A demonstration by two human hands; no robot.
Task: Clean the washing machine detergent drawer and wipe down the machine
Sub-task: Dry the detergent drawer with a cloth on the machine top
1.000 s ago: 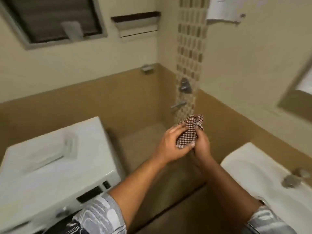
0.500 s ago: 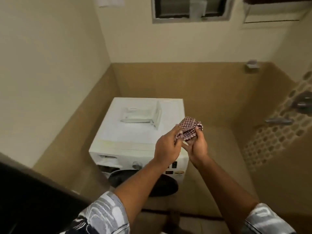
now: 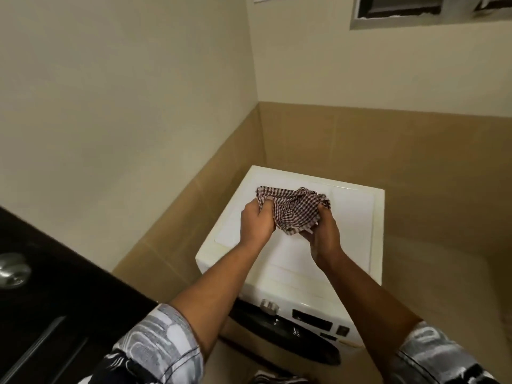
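A white front-loading washing machine (image 3: 352, 234) stands in the corner, its flat top facing me. Above that top I hold a brown-and-white checked cloth (image 3: 293, 210) spread between both hands. My left hand (image 3: 256, 220) grips its left end with curled fingers. My right hand (image 3: 324, 234) grips its right end and lower edge. The cloth and my hands hide the place on the top where the detergent drawer lay earlier. Below my arms are the machine's control dial (image 3: 269, 305), a dark display and the dark round door (image 3: 285, 338).
A dark door with a metal knob (image 3: 12, 270) fills the lower left. Tan tiled walls close in behind and to the left of the machine. A window (image 3: 432, 9) sits high on the back wall. Beige floor lies to the machine's right.
My view has swung left from the tap and basin to the washing machine. The bunched cloth has been pulled apart and now stretches between my hands over the machine's top.
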